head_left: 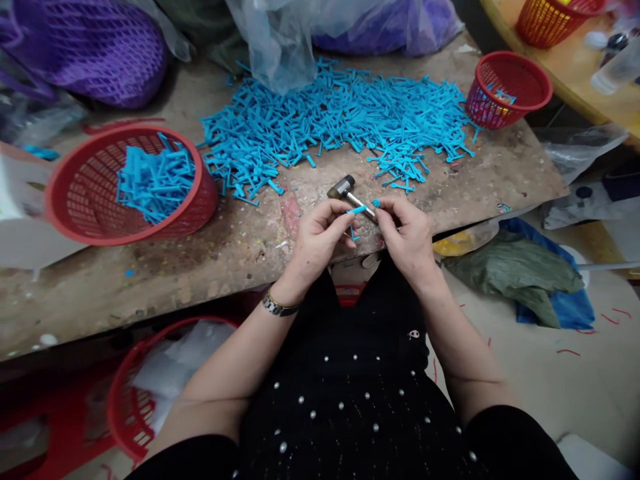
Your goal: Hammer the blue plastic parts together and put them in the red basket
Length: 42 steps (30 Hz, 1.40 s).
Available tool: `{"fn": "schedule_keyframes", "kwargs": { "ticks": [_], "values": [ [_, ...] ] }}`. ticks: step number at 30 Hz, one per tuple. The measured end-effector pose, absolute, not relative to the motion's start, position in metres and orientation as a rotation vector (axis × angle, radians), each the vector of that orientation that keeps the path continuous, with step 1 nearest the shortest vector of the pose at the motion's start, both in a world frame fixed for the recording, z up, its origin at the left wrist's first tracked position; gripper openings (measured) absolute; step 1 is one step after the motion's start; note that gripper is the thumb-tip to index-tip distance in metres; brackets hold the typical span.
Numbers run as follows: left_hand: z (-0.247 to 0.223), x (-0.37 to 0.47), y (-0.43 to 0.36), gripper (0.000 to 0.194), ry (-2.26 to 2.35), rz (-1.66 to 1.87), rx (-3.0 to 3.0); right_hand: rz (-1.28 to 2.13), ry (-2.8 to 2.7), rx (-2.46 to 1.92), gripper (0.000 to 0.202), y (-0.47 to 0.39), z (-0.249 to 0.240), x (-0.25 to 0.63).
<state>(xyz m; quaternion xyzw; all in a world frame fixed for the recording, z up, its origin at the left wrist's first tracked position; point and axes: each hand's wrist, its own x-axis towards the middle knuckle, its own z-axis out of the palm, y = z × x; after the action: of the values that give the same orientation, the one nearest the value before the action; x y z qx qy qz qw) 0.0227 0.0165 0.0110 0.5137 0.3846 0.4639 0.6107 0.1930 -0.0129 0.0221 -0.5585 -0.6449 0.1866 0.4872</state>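
Observation:
My left hand [323,233] pinches a small blue plastic stick [357,210] between thumb and forefinger, near the table's front edge. Another thin blue piece [353,233] shows below those fingers. Opposite it, my right hand [407,230] is closed at the fingertips on a small blue plastic piece with a round end [376,203]. The two pieces are apart. Just behind my hands lies a small mallet [344,187] with a dark head and metal handle, its handle partly hidden by my fingers. Beyond it spreads a big heap of blue plastic sticks [340,113].
A red basket [65,200] holding blue pieces stands at left; a smaller red basket [515,63] sits at the right back. Purple net bags [105,53] and clear plastic [280,47] line the back. Under the table is another red basket [117,393]. Bags [520,267] lie lower right.

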Motion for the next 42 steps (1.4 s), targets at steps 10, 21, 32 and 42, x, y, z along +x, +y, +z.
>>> {"fn": "schedule_keyframes", "kwargs": {
  "ticks": [10, 21, 32, 42],
  "values": [
    [0.01, 0.027, 0.016, 0.028, 0.871, 1.062, 1.168, 0.362, -1.652, -1.386, 0.017, -0.015, 0.02, 0.187],
    [0.01, 0.026, 0.016, 0.028, 0.883, 1.076, 1.265, 0.385, -1.638, -1.4, 0.016, -0.015, 0.018, 0.186],
    [0.002, 0.026, 0.018, 0.028, 0.844, 1.061, 1.303, 0.432, -1.606, -1.431, 0.015, -0.016, 0.017, 0.185],
    [-0.003, 0.028, 0.018, 0.032, 0.824, 1.104, 1.309, 0.514, -1.528, -1.432, 0.014, -0.016, 0.013, 0.182]
  ]
}}
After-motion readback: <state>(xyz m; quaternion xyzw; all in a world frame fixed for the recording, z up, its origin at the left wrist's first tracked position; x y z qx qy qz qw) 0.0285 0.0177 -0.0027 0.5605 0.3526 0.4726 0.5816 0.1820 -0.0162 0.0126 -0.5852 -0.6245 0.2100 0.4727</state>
